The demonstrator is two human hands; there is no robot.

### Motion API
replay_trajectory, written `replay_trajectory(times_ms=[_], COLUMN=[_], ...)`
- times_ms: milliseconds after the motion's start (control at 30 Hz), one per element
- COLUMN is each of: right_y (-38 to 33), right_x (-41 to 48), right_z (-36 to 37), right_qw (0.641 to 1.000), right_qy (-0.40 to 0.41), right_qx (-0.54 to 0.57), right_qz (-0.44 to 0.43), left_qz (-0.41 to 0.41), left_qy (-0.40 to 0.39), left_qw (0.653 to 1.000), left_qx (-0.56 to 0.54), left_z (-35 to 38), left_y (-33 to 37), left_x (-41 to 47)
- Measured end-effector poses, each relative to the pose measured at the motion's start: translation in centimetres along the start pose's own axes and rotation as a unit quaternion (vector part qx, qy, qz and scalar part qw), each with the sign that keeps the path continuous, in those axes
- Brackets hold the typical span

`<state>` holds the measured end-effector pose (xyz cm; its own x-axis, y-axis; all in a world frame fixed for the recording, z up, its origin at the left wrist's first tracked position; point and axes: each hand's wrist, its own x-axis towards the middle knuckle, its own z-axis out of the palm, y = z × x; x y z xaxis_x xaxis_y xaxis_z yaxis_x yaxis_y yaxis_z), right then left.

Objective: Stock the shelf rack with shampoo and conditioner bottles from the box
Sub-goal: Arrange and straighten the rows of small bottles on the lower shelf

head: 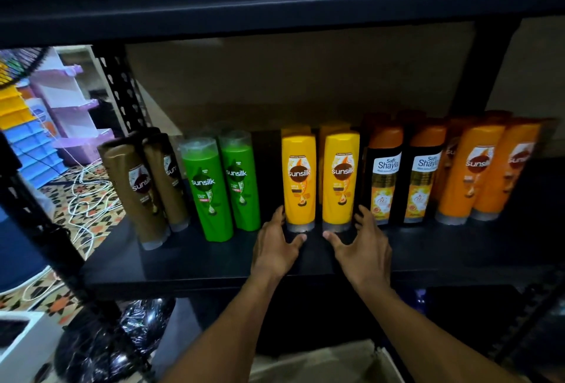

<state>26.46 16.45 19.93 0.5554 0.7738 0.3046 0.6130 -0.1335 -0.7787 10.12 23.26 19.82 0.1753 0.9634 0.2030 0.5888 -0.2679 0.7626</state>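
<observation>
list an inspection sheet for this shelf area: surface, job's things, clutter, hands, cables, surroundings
surface: black shelf, bottles lined along it
job's things: brown bottles, green bottles, yellow bottles, Shayla bottles, orange bottles, all upright, paired; box below the shelf
clutter: black bag under the shelf, left
hands: left hand and right hand open, flanking the yellow bottles' bases
cables: white cables loose on the floor, left
surroundings: patterned floor, purple rack, blue and yellow bins
</observation>
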Motion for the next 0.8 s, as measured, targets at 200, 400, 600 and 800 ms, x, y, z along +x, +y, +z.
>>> replay_trajectory(times_ms=[200, 400, 600, 800], right_y=[-0.6, -2.8, -5.9, -8.5], right_x=[-3.9, -7.3, -8.0, -5.8], right_z=[-1.5, -0.7, 3.5, 9.2], right_qw=[0.999, 0.995, 0.984, 0.974], right_qy=[-0.021, -0.038, -0.089, -0.154], right_qx=[0.0, 0.034, 0.07, 0.076], right_qz=[-0.027, -0.081, -0.14, -0.146], left_qz=[0.021, 0.067, 0.037, -0.01], left_qy=[-0.035, 0.007, 0.141, 0.183], left_qw=[0.999, 0.997, 0.988, 0.979], left_qx=[-0.024, -0.028, -0.051, -0.091], left_z=[-2.3, -6.9, -11.5, -12.3], left_y=[-0.1, -2.4, -5.6, -7.8], left_x=[-3.8, -7.7, -7.2, -3.3])
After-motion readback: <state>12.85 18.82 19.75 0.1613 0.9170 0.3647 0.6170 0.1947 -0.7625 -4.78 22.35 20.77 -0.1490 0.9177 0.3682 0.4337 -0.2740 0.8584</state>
